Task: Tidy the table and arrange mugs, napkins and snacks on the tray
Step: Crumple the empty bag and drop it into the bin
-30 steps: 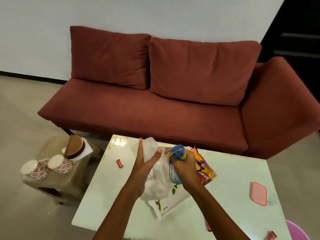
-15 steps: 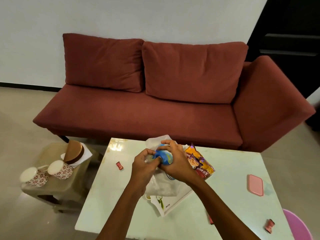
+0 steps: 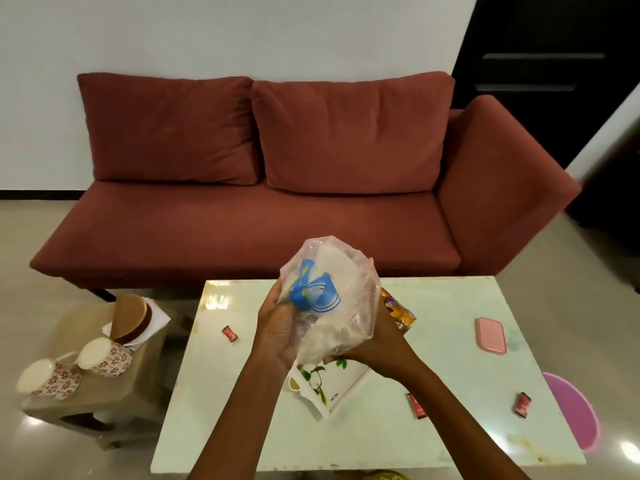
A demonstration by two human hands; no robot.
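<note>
Fingers of my left hand (image 3: 277, 327) and right hand (image 3: 379, 341) gripped the clear plastic napkin bag (image 3: 341, 306); setting it flat on the white floral tray (image 3: 334, 388) seemed wisest.

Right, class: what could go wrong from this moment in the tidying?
The plastic bag, gripped by the left hand and right hand above the tray, could tear or spill its white contents. The right forearm, close over a red sweet on the table, might sweep it off.
</note>
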